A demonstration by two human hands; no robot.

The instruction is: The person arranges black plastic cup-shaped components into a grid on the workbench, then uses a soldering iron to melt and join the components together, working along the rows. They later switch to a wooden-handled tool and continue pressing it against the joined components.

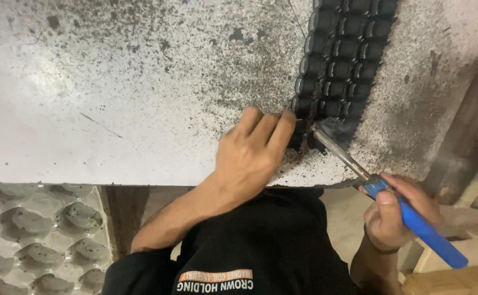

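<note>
My left hand rests on the speckled white worktable, fingertips pressed against the near end of a block of several small black cylindrical parts laid in rows. My right hand is closed around the blue handle of a soldering iron. Its metal shaft points up and left, and the tip touches the nearest black parts, where a little smoke rises. What the left fingertips hold is hidden by the fingers.
A grey moulded tray with round pockets sits at the lower left below the table edge. A dark wooden post runs along the right side. Pale wooden pieces lie at the lower right. My black shirt fills the bottom centre.
</note>
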